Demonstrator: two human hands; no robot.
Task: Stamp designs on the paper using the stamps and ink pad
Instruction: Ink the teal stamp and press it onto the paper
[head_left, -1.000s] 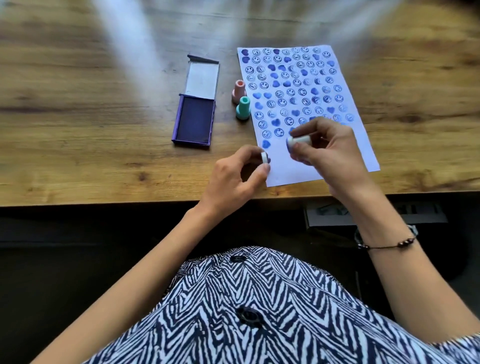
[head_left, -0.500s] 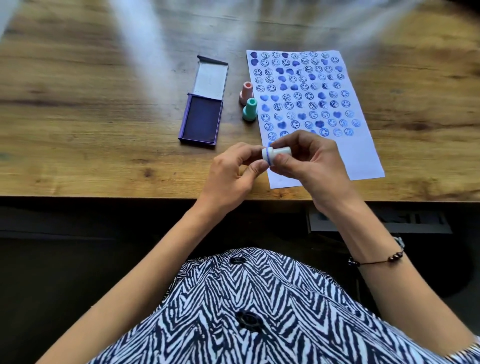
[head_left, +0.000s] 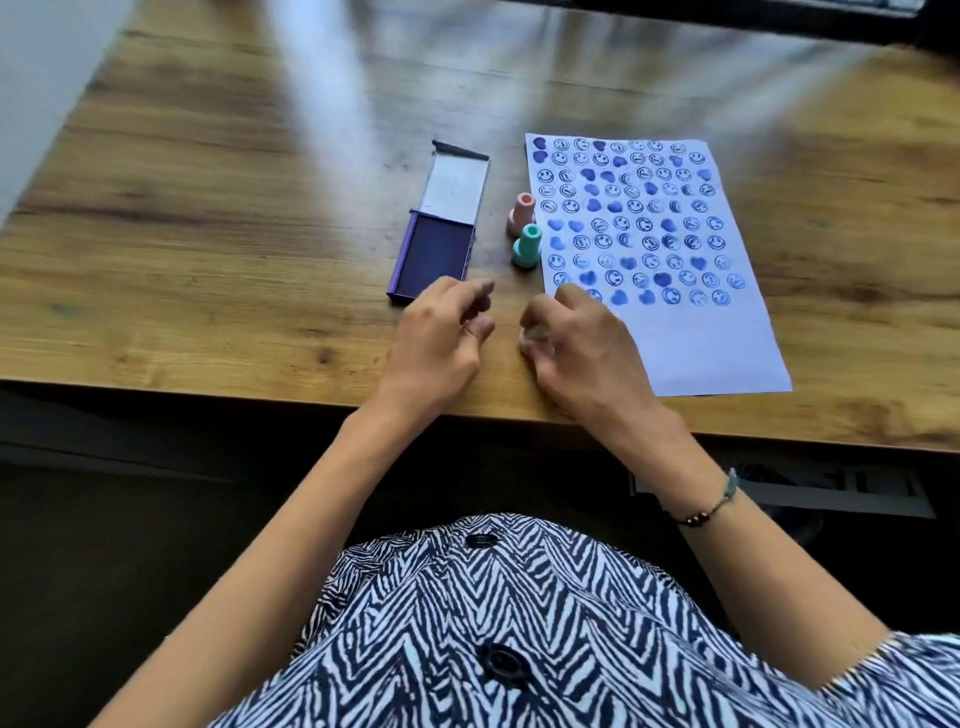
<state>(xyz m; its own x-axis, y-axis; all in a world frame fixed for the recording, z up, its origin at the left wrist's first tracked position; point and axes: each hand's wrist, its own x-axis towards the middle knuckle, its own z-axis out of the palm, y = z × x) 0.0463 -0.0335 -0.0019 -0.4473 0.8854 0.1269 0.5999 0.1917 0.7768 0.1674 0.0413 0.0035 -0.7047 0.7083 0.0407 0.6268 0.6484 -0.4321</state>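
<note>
The paper (head_left: 701, 343) was lying flat on the desk (head_left: 208, 260), off to the person's right, and most of it was already covered in rows of blue smileys and hearts, with only a bare strip left along the near edge. So I'd say the job was pretty far along, maybe a row or two to go.

The right hand (head_left: 582, 353) was curled shut at the paper's near left corner, and there was something small and white (head_left: 530, 338) peeking out between the fingers. Probably a stamp, but it was blurry, so I couldn't swear to it. Holding it low by that bare strip made sense if the next print was going there.

The left hand (head_left: 441, 338) was hanging loose, fingers half spread, holding nothing, just at the near end of the ink pad (head_left: 434, 257). My guess was it was parked there to steady the pad or stay clear.

The pad's case sat open, lid (head_left: 454, 189) flipped away from the person, dark ink face up. It was close beside the paper, which keeps the trip from ink to page short. Between the two stood a pink stamp (head_left: 521, 214) and a teal stamp (head_left: 527, 245), both upright, nearly touching each other, just off the paper's left edge. Handy spot for swapping designs.
</note>
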